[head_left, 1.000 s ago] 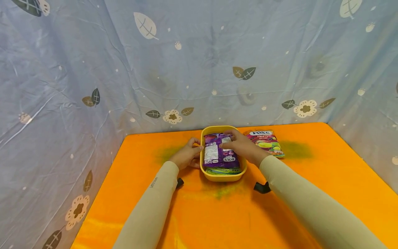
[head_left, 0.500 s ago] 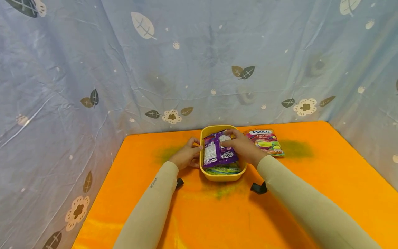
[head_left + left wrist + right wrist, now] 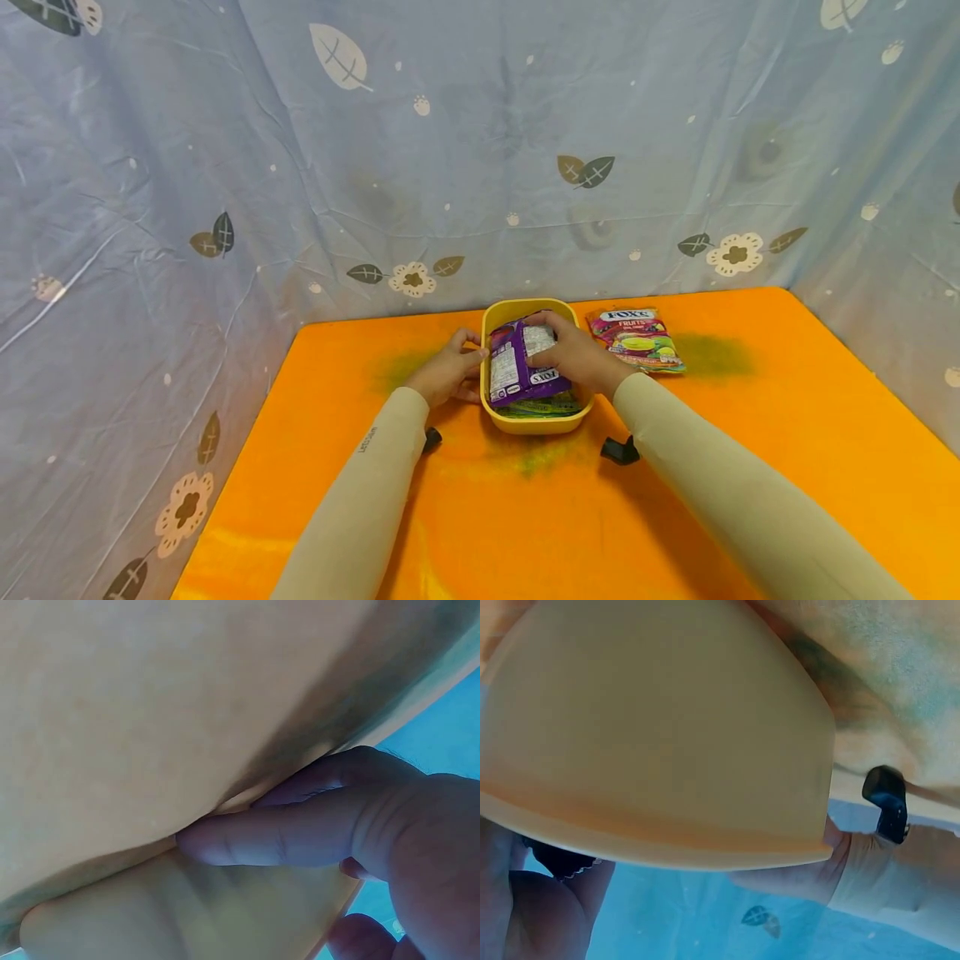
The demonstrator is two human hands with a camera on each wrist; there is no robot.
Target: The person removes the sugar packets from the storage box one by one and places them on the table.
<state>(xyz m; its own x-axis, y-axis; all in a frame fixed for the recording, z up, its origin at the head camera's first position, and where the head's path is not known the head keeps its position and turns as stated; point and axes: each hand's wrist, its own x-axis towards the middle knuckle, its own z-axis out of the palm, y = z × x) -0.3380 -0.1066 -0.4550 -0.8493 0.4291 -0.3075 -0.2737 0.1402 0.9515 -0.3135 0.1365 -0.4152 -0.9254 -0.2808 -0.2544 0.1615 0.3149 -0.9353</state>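
A yellow plastic basket point(image 3: 537, 427) stands near the back of the table. A purple FOX'S candy bag point(image 3: 506, 375) lies tilted inside it, over green packets point(image 3: 542, 407). My right hand point(image 3: 576, 358) reaches into the basket and pinches this purple bag, thumb on its printed face and fingers at its far edge. In the right wrist view the right hand point(image 3: 547, 915) shows past the rim, with a dark piece of the bag between its fingers. My left hand point(image 3: 447, 375) rests against the basket's left outer side, thumb at the rim; in the left wrist view a straight finger point(image 3: 270, 834) touches low on the wall.
A red and green FOX'S fruits candy bag point(image 3: 637, 340) lies flat right of the basket. An orange cloth covers the table point(image 3: 517, 525), and a blue leaf-print curtain point(image 3: 487, 158) hangs around its back and sides. Black straps point(image 3: 620, 451) stick out by both wrists.
The purple candy bag has turned and shifted to the left and back under my right hand, baring more green packets at the front. My left hand stays at the basket's side.
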